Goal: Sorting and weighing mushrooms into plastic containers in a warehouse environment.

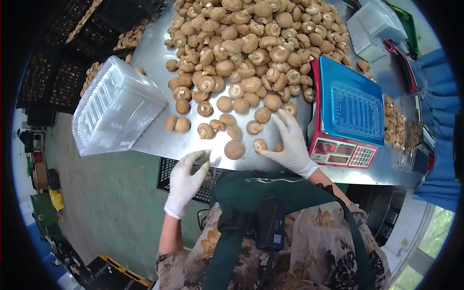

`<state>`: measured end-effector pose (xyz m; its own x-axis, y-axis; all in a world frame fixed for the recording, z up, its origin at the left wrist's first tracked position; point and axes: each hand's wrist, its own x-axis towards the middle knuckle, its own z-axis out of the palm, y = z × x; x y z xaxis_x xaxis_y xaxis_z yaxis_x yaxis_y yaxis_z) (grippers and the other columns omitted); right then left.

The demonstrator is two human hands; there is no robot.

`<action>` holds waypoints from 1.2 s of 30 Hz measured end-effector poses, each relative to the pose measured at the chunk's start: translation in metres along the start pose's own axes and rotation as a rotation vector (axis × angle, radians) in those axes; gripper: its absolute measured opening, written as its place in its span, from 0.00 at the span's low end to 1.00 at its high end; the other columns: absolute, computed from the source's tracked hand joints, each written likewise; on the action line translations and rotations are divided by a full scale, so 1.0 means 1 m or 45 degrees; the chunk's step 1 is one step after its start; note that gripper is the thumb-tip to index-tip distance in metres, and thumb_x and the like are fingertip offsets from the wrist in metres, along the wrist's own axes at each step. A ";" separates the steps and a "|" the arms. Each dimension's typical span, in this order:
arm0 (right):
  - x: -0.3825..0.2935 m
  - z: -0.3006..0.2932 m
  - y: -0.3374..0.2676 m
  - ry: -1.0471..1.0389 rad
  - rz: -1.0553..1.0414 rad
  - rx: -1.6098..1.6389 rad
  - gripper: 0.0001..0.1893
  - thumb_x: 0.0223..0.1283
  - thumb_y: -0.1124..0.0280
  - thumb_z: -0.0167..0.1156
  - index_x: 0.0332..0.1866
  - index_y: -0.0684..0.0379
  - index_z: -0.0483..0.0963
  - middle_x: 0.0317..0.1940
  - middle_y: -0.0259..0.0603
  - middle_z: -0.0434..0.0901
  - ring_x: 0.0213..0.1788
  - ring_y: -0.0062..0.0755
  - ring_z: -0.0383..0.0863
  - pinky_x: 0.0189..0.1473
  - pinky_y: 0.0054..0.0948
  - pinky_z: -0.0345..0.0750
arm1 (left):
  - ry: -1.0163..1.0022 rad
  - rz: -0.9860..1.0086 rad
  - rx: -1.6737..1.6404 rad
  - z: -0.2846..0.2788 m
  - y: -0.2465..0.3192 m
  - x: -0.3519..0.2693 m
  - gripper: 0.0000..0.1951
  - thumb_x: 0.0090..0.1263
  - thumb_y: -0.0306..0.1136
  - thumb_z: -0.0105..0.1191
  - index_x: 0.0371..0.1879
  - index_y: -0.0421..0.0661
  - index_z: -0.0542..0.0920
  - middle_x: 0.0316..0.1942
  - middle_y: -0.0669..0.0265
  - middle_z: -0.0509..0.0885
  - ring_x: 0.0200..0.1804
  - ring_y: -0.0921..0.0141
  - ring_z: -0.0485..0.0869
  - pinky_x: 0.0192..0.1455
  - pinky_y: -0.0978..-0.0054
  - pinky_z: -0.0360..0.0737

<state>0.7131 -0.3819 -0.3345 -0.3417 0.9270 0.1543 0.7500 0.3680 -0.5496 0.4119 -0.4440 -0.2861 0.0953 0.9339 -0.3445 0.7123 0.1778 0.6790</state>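
My left hand [185, 179], in a white glove, is over the steel table's front edge with thumb and fingers apart and nothing between them. Below it, a black plastic crate [165, 177] shows beyond the edge. My gloved right hand [290, 148] is spread low over the table beside the scale. Its thumb tip is at a small shiitake mushroom [260, 145], and another mushroom [278, 147] is partly hidden by the palm. A large round shiitake [234, 149] lies between my hands. Behind them, loose mushrooms lead back to a big heap of shiitake [250, 47].
A red scale [340, 154] with a blue platform bears a clear plastic tray [355, 105]. Stacked clear trays [119, 105] stand at the table's left edge, with more trays [377, 29] at the back right. Dark crates [54, 79] of mushrooms stand at left.
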 end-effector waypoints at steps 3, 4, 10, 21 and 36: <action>0.002 0.020 0.002 -0.065 -0.036 -0.112 0.53 0.39 0.46 0.75 0.72 0.56 0.60 0.74 0.55 0.51 0.76 0.63 0.48 0.74 0.55 0.51 | 0.471 0.418 0.096 0.027 0.013 0.029 0.31 0.57 0.36 0.67 0.62 0.44 0.75 0.59 0.49 0.77 0.58 0.51 0.78 0.61 0.61 0.75; 0.006 0.023 0.001 -0.073 -0.076 -0.160 0.53 0.38 0.45 0.75 0.73 0.55 0.60 0.76 0.55 0.47 0.77 0.65 0.43 0.75 0.56 0.48 | 0.512 0.354 0.152 0.037 0.017 0.036 0.35 0.56 0.37 0.68 0.65 0.46 0.72 0.67 0.46 0.68 0.67 0.48 0.70 0.68 0.56 0.68; 0.025 0.022 -0.007 -0.121 -0.130 -0.308 0.46 0.42 0.50 0.73 0.70 0.57 0.65 0.74 0.57 0.53 0.76 0.63 0.48 0.74 0.55 0.52 | 0.537 0.439 0.568 0.091 0.015 0.066 0.40 0.62 0.54 0.60 0.72 0.51 0.64 0.74 0.43 0.55 0.76 0.42 0.51 0.75 0.40 0.45; 0.012 -0.001 0.005 0.128 -0.273 -0.010 0.34 0.49 0.60 0.69 0.64 0.56 0.69 0.72 0.55 0.58 0.73 0.60 0.58 0.71 0.50 0.60 | 0.395 0.837 0.457 0.085 -0.015 0.046 0.42 0.52 0.53 0.68 0.68 0.49 0.70 0.73 0.50 0.61 0.76 0.48 0.56 0.75 0.44 0.52; 0.031 -0.005 0.011 -0.281 -0.466 -0.324 0.23 0.63 0.54 0.57 0.60 0.53 0.74 0.70 0.47 0.63 0.74 0.54 0.57 0.72 0.57 0.54 | 0.719 0.510 0.203 0.074 -0.023 0.055 0.47 0.49 0.48 0.71 0.71 0.48 0.66 0.75 0.42 0.54 0.76 0.41 0.51 0.75 0.45 0.51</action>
<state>0.7138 -0.3492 -0.3313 -0.6998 0.7063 0.1070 0.6633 0.6980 -0.2697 0.4523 -0.4199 -0.3689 0.0268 0.9436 0.3299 0.7950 -0.2202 0.5652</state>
